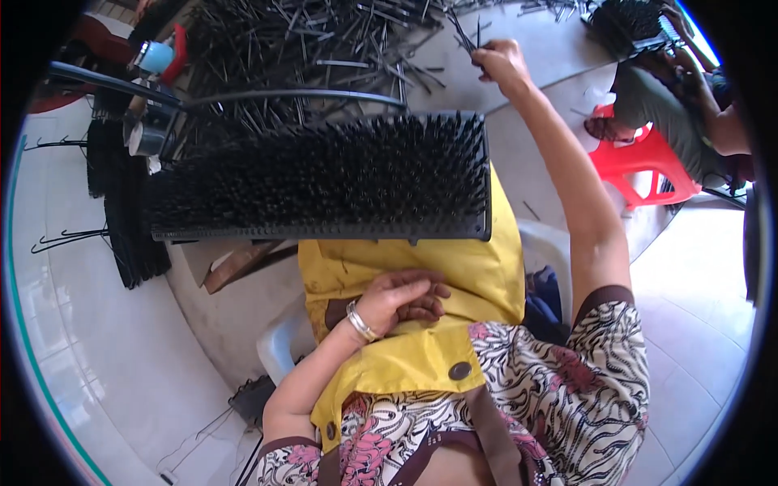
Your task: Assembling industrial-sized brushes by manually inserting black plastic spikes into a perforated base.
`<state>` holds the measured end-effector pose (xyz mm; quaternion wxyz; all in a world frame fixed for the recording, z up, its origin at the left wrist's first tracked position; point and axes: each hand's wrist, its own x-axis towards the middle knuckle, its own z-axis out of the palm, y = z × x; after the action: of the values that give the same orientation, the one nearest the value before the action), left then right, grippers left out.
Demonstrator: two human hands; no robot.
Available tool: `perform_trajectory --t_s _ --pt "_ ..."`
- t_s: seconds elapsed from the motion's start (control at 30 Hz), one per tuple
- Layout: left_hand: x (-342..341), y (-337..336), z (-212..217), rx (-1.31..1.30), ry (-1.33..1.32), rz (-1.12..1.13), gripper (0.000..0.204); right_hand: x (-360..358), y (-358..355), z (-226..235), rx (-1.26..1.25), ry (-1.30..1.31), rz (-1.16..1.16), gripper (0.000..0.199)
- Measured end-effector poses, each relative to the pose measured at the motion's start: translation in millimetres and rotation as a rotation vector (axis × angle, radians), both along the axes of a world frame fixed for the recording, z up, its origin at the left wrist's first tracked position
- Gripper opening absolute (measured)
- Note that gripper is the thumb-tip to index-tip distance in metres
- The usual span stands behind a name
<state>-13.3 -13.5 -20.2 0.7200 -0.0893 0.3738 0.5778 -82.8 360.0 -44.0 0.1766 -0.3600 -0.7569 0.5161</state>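
Observation:
Across my lap, over a yellow apron (486,275), lies a long black rectangular board (340,182) densely covered with short upright black bristle-like pins. My left hand (401,298) rests on the apron just below the board, fingers loosely curled and apart, holding nothing I can see. Stretched out to the far right, my right hand (501,63) is closed on a few thin black strips (463,34) that stick out past its fingertips. Left of that hand spreads a big loose heap of similar black strips (324,61).
A curved black bar (300,95) runs beyond the board. At the left hang black bundles on wire hooks (130,211), near a metal cup (150,136). At the right, another person's hands (681,44) hold a similar bristled board (628,28), beside a red stool (640,174).

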Motion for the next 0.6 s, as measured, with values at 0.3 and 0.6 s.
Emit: perform_trajectory --t_s 0.3,0.6 --pt "-9.3 20.8 69.2 0.296 0.407 -0.051 0.030 73.2 -43.9 86.0 -0.401 0.384 0.081 0.017" --pt "13.4 31.9 94.6 0.408 0.308 0.386 0.026 170.2 -220.2 132.5 -0.434 0.380 0.380 0.015"
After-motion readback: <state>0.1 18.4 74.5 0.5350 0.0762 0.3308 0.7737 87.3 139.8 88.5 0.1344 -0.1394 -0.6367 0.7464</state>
